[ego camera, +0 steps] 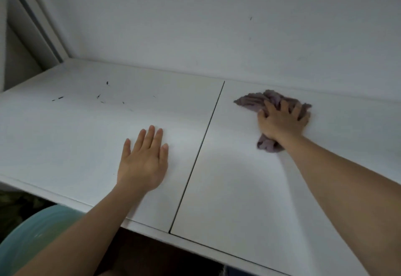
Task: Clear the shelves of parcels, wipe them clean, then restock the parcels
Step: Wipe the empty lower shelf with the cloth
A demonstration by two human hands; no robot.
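White shelf [86, 137] fills the middle of the frame, running left to right; a thin dark seam [201, 145] splits it into two panels, going from centre top down to the lower middle edge; white wall [195, 15] behind it takes the whole upper half. Left hand [144, 163] lies flat on the left panel, lower centre of the frame, palm down, fingers straight and close together, holding nothing; it sits just left of the seam. Right hand [282, 121] is on the right panel, centre right, fingers spread and curled down onto a crumpled purple-grey cloth [251, 102]; cloth bunches out past the fingertips toward the wall and a bit sticks out under the wrist; cloth is pressed on the shelf surface, near the back edge. Small dark specks [99, 97] scattered on the left panel, upper left of the shelf, well apart from both hands. A pale teal rounded object [32, 236] shows below the shelf's front edge at lower left, blurred, can't tell what it is. Grey frame edge [36, 22] slants in the upper left corner. No parcels in view on this shelf.
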